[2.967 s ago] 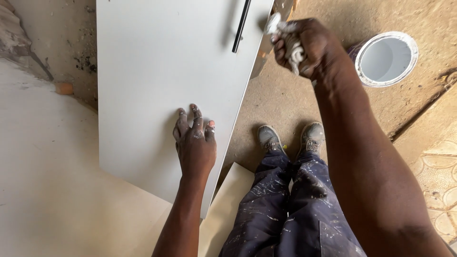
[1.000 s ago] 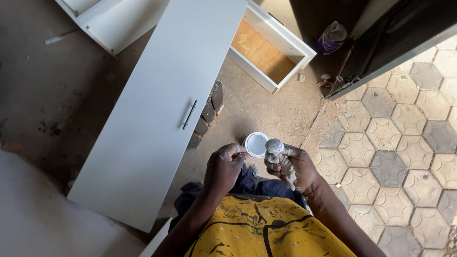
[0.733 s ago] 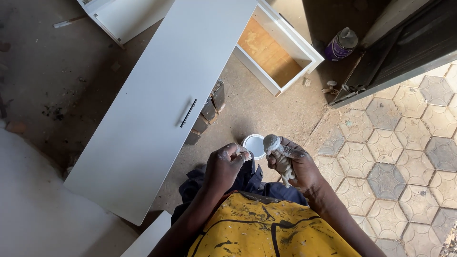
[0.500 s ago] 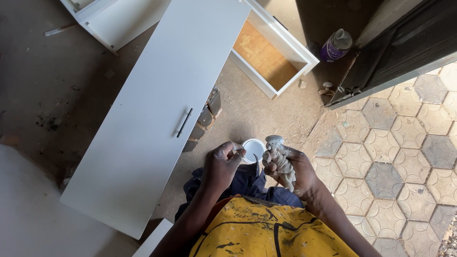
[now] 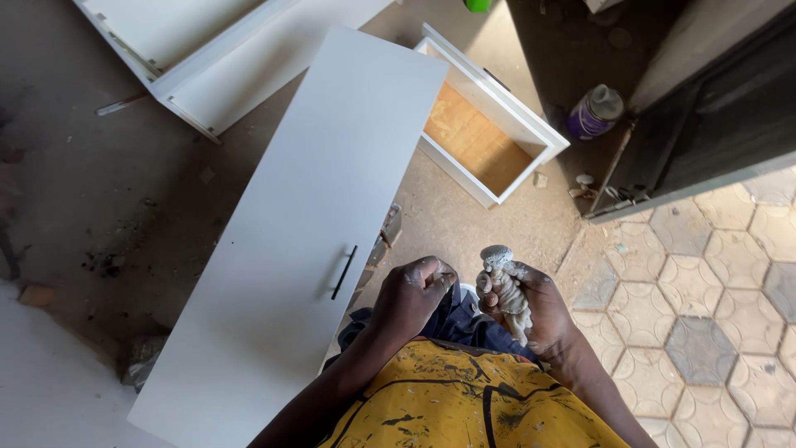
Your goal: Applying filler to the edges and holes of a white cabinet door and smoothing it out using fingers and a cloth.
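On a dusty concrete floor lies a long white door panel with a slim black handle, running from the lower left up toward the middle; more white cabinet pieces lie at the upper left. Just right of the panel, the left hand is curled shut, its fingertips pinched together, though whether it holds anything cannot be told. Close beside it, the right hand grips a wadded, paint-stained rag, fingers wrapped around it so the rounded top pokes above them. Behind the hands sits a white drawer box with a bare wooden bottom. Farther right, a clear bottle with a purple label lies by a dark door frame, above hexagonal paving tiles.
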